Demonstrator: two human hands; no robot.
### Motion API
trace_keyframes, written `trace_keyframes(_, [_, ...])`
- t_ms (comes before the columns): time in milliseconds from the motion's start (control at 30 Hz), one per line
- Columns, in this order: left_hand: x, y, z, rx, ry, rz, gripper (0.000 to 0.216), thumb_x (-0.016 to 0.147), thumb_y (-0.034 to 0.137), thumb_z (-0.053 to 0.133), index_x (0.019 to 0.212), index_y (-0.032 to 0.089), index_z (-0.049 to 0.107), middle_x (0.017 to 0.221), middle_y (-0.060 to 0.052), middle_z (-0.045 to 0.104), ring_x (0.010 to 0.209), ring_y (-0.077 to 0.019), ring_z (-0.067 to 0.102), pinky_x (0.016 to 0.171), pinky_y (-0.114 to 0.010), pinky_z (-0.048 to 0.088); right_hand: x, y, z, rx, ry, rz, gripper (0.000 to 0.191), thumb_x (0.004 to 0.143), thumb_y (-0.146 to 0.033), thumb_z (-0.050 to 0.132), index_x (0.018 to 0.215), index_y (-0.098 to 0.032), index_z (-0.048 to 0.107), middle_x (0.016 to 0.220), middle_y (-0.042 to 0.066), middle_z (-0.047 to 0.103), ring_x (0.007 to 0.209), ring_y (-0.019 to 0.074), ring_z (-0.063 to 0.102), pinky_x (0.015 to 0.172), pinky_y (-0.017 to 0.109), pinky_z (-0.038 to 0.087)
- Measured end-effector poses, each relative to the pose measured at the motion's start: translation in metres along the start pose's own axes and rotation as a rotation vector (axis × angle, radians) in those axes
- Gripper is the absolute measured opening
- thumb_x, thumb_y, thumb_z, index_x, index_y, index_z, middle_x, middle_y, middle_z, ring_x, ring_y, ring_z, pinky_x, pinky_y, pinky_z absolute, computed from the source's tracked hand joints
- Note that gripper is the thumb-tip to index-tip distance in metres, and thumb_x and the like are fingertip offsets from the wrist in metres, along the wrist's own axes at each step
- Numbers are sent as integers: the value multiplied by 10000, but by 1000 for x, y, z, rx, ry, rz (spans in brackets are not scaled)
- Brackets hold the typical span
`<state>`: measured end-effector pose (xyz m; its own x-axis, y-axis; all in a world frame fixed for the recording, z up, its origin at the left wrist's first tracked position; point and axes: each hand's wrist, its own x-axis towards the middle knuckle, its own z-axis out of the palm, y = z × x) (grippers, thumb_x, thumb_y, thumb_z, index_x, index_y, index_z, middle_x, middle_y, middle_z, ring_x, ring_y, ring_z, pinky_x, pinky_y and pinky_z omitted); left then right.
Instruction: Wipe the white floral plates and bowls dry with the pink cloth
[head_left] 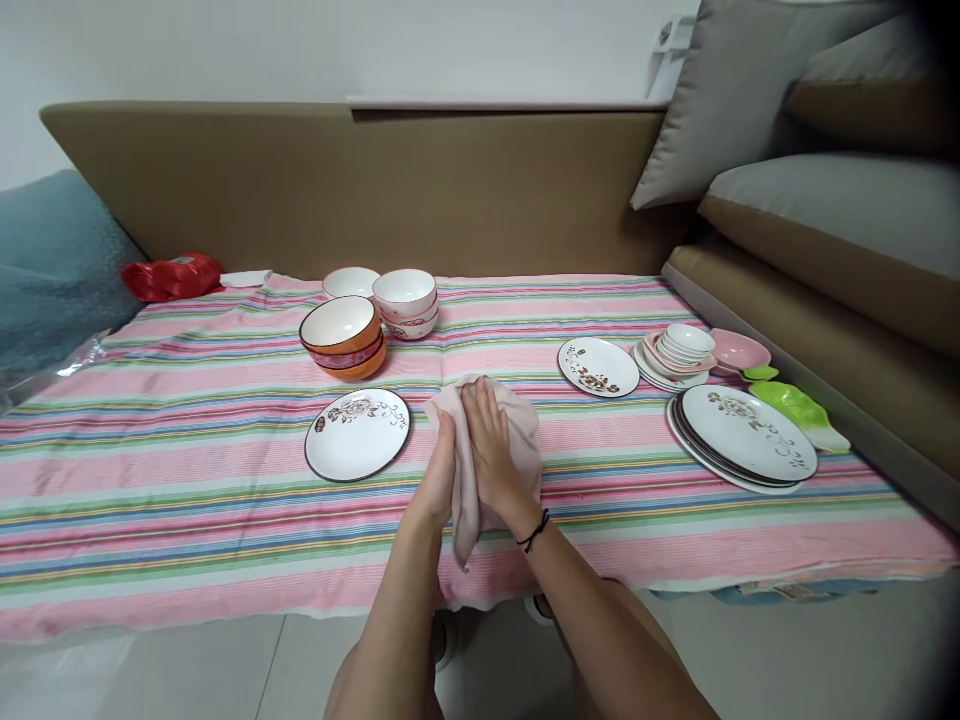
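Observation:
A pale pink cloth (523,410) is bunched between my two hands above the striped bedspread. My left hand (441,465) grips its left side, thumb up. Against the inner fold presses my right hand (491,445), fingers together and pointing away from me; a black cord circles that wrist. Whether the folds wrap anything is hidden. Left of the cloth lies a white oval plate (358,440) with a brown flower pattern and dark rim. A similar flowered plate (598,367) rests farther off to the right.
Stacked orange bowls (343,335) and white bowls (405,300) stand at the back left. On the right are stacked oval plates (750,435), small white bowls (686,345), a pink dish (739,350) and a green leaf-shaped dish (799,410). Cushions (832,215) border the right side.

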<state>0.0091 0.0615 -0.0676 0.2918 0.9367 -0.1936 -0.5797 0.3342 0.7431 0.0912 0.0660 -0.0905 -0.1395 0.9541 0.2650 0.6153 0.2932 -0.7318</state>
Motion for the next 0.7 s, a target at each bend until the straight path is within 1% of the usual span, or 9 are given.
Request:
trace_keyframes(133, [0, 0, -2, 50, 18, 44, 638, 871, 574, 551, 1432, 285, 460, 1466, -22, 482, 1403, -223, 359, 1167, -321, 271, 1, -1, 0, -46, 38, -16, 540, 1027, -343, 190, 1547, -322, 49, 1624, 7, 3, 1492, 243, -5, 1185, 581, 121])
trace_keyframes(233, [-3, 1, -2, 103, 9, 53, 665, 856, 440, 638, 1459, 264, 417, 1467, -40, 481, 1383, -243, 393, 1155, -338, 297, 3, 1, 2, -59, 81, -14, 536, 1026, -373, 198, 1546, -335, 72, 1625, 3, 19, 1493, 248, -2, 1182, 578, 145])
trace_keyframes(333, [-7, 4, 0, 153, 4, 46, 736, 831, 337, 687, 1486, 253, 362, 1453, -65, 495, 1352, -260, 436, 1133, -368, 333, 5, 4, 5, -56, 188, -20, 528, 1019, -391, 261, 1534, -322, 170, 1626, 14, 62, 1496, 253, 15, 1181, 566, 149])
trace_keyframes(400, [-10, 6, 2, 190, -6, 46, 746, 816, 291, 703, 1481, 260, 366, 1427, -64, 525, 1329, -263, 464, 1116, -379, 355, 8, 6, 5, -61, 296, -42, 488, 1011, -377, 304, 1492, -299, 284, 1610, 34, 155, 1487, 243, 94, 1186, 539, 151])
trace_keyframes(467, [-11, 9, 3, 241, -25, 38, 687, 807, 277, 709, 1438, 249, 437, 1380, -66, 572, 1294, -281, 499, 1090, -398, 383, 10, 7, 3, -70, 401, -73, 432, 998, -359, 340, 1422, -288, 381, 1550, 44, 289, 1451, 226, 196, 1186, 508, 169])
trace_keyframes(567, [-11, 12, 3, 335, -38, 6, 549, 790, 319, 719, 1310, 201, 586, 1251, -91, 660, 1220, -337, 554, 1028, -435, 429, 13, 8, -5, -59, 524, -116, 352, 967, -353, 371, 1290, -271, 485, 1388, 61, 461, 1371, 225, 307, 1153, 482, 234])
trace_keyframes(633, [-10, 12, 2, 355, -40, -10, 511, 776, 350, 727, 1256, 196, 637, 1193, -94, 688, 1194, -357, 567, 1014, -444, 432, 15, 10, -11, -23, 572, -136, 306, 952, -357, 361, 1182, -246, 528, 1278, 79, 523, 1300, 234, 376, 1119, 476, 271])
trace_keyframes(700, [-9, 12, 1, 331, -45, -8, 512, 783, 375, 716, 1264, 217, 639, 1191, -82, 689, 1192, -355, 568, 1027, -446, 417, 16, 11, -17, 13, 594, -149, 288, 942, -378, 344, 1092, -228, 540, 1180, 89, 558, 1219, 245, 439, 1082, 476, 304])
